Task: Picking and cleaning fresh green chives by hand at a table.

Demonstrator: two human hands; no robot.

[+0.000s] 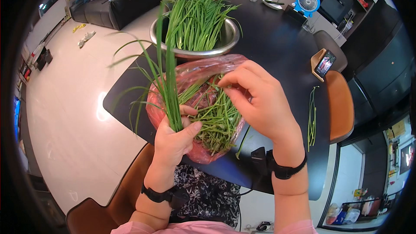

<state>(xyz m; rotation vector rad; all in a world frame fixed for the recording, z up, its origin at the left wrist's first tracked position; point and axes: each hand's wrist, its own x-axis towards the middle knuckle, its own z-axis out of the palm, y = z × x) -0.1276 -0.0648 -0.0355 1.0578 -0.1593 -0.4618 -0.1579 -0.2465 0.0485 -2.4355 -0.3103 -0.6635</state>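
My left hand point(174, 139) is closed around the lower ends of a bunch of garlic chives point(169, 87), whose long leaves stand up and droop to the left. Just right of it, a red plastic bag point(208, 63) lies open on the table, filled with chive trimmings and stem bits point(216, 120). My right hand point(256, 94) is over the bag's right side, thumb and forefinger brought close together; whether a scrap sits between the fingertips is too small to tell. Behind the bag, a stainless steel bowl point(232, 40) holds a large heap of chives point(198, 22).
The dark table point(276, 61) carries a few loose stalks point(312, 117) at the right and a phone point(326, 63) on a stand. Farther back are a blue fan point(307, 1) and a white plate point(271, 5). Brown chairs point(339, 104) flank the table.
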